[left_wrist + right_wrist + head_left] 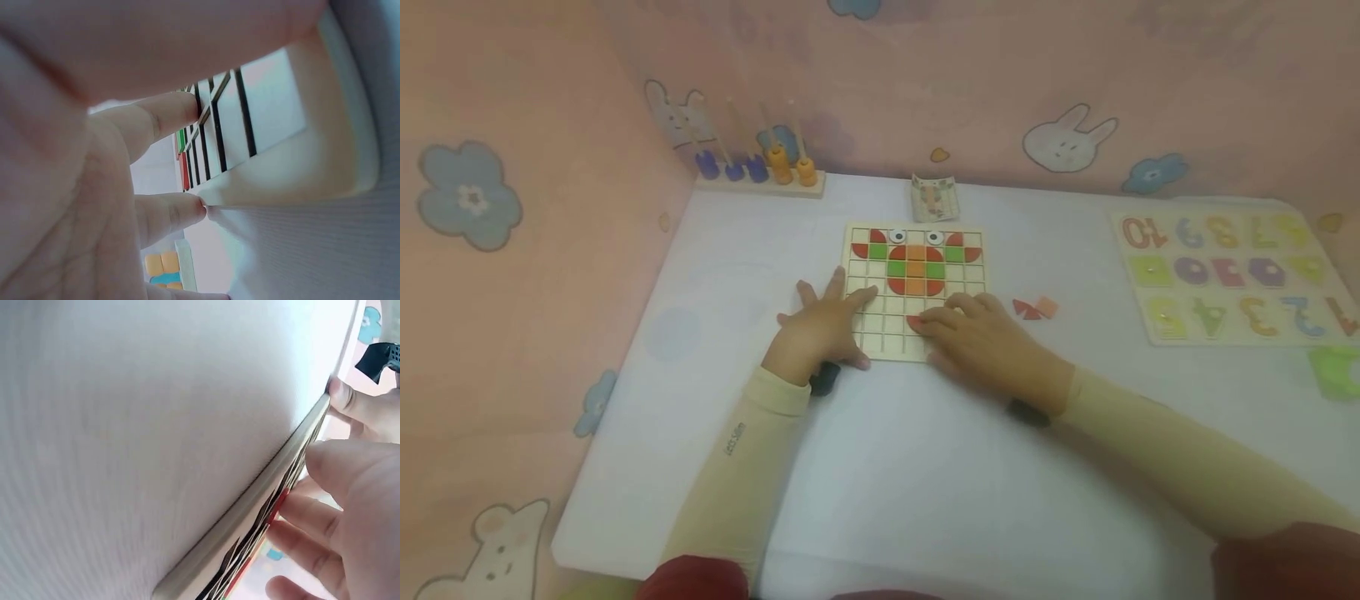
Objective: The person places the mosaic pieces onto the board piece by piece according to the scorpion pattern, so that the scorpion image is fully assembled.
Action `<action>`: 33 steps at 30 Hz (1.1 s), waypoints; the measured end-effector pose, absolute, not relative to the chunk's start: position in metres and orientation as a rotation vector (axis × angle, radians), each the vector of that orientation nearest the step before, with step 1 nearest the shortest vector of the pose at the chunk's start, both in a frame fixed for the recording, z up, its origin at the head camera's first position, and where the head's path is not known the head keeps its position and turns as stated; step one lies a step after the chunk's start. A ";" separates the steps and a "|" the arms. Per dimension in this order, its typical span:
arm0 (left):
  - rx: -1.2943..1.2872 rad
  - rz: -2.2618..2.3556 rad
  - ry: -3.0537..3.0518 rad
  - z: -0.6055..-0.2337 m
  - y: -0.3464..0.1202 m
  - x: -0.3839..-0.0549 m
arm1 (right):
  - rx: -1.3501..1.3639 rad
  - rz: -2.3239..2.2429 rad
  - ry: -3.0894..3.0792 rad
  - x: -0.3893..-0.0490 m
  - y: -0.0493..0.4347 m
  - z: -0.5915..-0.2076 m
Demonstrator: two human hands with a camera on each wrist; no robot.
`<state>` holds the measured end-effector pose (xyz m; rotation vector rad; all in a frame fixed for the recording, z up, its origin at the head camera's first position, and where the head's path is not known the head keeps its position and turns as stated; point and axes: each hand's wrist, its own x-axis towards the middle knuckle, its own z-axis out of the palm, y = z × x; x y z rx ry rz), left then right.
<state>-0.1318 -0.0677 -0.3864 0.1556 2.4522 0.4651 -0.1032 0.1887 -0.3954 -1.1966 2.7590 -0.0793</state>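
Note:
A wooden grid board lies on the table, bearing red, green and orange tiles and two eye tiles in its upper rows. My left hand is spread at the board's left edge. Its thumb lies by the lower left corner, and one finger reaches over the grid. In the left wrist view, fingertips rest along the board. My right hand is over the lower right part, its fingertips touching a red rounded tile in the lower rows. Its thumb sits apart from that tile in the right wrist view.
Two red triangles and an orange square lie right of the board. Behind it leans a small pattern card. A peg counting stand is at the back left, a number puzzle and a green object at the right.

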 end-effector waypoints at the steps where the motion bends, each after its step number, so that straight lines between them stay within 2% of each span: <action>1: 0.155 0.464 2.452 -0.387 -0.068 -0.132 | -1.180 -0.093 2.762 -0.103 0.191 -0.396; 7: 0.153 0.466 2.449 -0.389 -0.068 -0.131 | -0.968 -0.206 2.837 -0.109 0.219 -0.391; 11: 0.150 0.465 2.444 -0.389 -0.069 -0.131 | -0.644 -0.288 2.938 -0.112 0.255 -0.384; 14: 0.148 0.460 2.440 -0.387 -0.070 -0.130 | -0.496 -0.355 2.977 -0.108 0.281 -0.384; 21: 0.158 0.457 2.449 -0.385 -0.070 -0.130 | -0.476 -0.348 2.974 -0.099 0.311 -0.394; 26: 0.158 0.460 2.451 -0.384 -0.069 -0.130 | -0.558 -0.401 3.034 -0.098 0.321 -0.395; 30: 0.162 0.465 2.451 -0.385 -0.068 -0.131 | -0.633 -0.603 2.990 -0.102 0.309 -0.386; 33: 0.167 0.465 2.449 -0.386 -0.067 -0.131 | -0.657 -0.682 2.917 -0.111 0.282 -0.380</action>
